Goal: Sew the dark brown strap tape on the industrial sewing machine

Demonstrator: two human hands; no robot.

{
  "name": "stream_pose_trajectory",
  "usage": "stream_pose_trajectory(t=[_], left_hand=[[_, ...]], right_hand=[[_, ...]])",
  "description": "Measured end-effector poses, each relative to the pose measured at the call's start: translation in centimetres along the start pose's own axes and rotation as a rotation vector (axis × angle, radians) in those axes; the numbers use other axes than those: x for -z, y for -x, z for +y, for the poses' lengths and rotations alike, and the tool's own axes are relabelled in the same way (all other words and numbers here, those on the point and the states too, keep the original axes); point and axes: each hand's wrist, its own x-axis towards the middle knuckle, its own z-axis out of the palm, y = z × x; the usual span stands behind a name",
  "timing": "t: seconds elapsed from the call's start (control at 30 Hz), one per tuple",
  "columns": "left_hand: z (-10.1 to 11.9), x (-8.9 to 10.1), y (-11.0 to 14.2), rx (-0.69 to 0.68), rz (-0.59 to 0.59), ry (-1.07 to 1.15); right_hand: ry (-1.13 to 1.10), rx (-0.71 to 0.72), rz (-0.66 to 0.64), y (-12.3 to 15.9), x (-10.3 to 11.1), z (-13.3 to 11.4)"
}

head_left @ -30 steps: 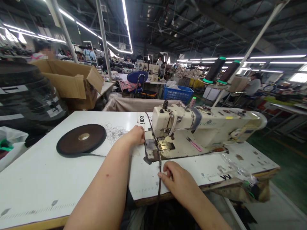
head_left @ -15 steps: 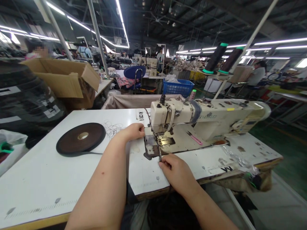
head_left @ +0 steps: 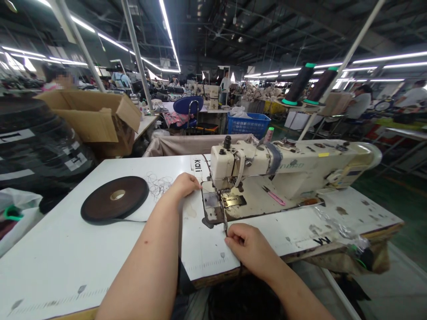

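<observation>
A cream sewing machine (head_left: pixel 247 164) stands on a white worktable (head_left: pixel 133 262). My left hand (head_left: pixel 187 184) is closed in a pinch at the left edge of the machine's bed; what lies between its fingertips is too small to make out. In front of the needle area, my right hand (head_left: pixel 250 242) pinches the near end of a thin, narrow strip (head_left: pixel 226 220) that runs toward the presser foot. Left of my left arm lies a flat brown-black roll of tape (head_left: pixel 100 200), its loose end passing behind my forearm.
Pink-handled thread snips (head_left: pixel 275 196) lie on the machine bed. Loose threads (head_left: pixel 158 186) are beside the tape roll. Two dark thread cones (head_left: pixel 298 84) stand behind the machine. A cardboard box (head_left: pixel 90 115) and a blue crate (head_left: pixel 248 124) are farther back, with people at other stations.
My right hand has drawn slightly toward the table's front edge, still pinching. My left hand keeps nearly the same place by the machine bed. The whole view has shifted a little.
</observation>
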Motion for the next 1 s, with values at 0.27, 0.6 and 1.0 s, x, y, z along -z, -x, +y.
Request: stream_pose_trajectory(t=[0.27, 0.6, 1.0], left_hand=[[-0.5, 0.7, -0.4, 0.098, 0.220, 0.104], [0.3, 0.3, 0.1, 0.050, 0.271, 0.568], [0.9, 1.2, 1.5, 0.019, 0.120, 0.397]], right_hand=[[-0.030, 0.064, -0.035, 0.5, 0.0, 0.6], [-0.018, 0.185, -0.106, 0.9, 0.3, 1.5], [-0.078, 0.321, -0.147, 1.0, 1.0, 1.8]])
